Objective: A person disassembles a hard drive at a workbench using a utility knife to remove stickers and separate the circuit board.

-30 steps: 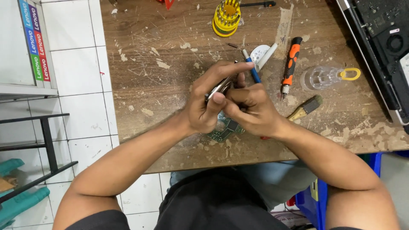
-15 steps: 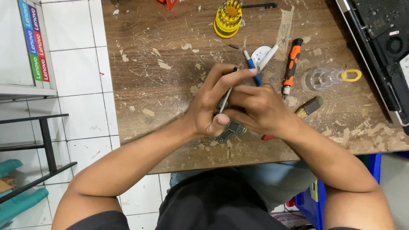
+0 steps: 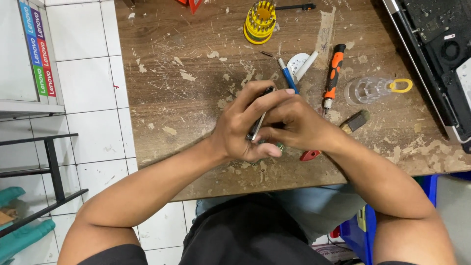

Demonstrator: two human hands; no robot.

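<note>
The bench (image 3: 171, 98) is brown wood, scuffed with pale flaked patches; at top centre a yellow bit holder (image 3: 260, 22); right of centre an orange-and-black screwdriver (image 3: 332, 73); beside it a blue pen (image 3: 288, 77); a clear container (image 3: 365, 90) with a yellow ring; lower centre a red pick (image 3: 310, 155); white floor tiles (image 3: 88, 88) at left.

Both hands hide most of the thin dark part (image 3: 259, 122); the laptop (image 3: 436, 44) is edge-cropped.

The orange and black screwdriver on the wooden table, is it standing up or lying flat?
Lying flat. The orange and black screwdriver rests lengthwise on the scratched wooden table, tip toward the person, untouched, just beyond the right hand.
</note>
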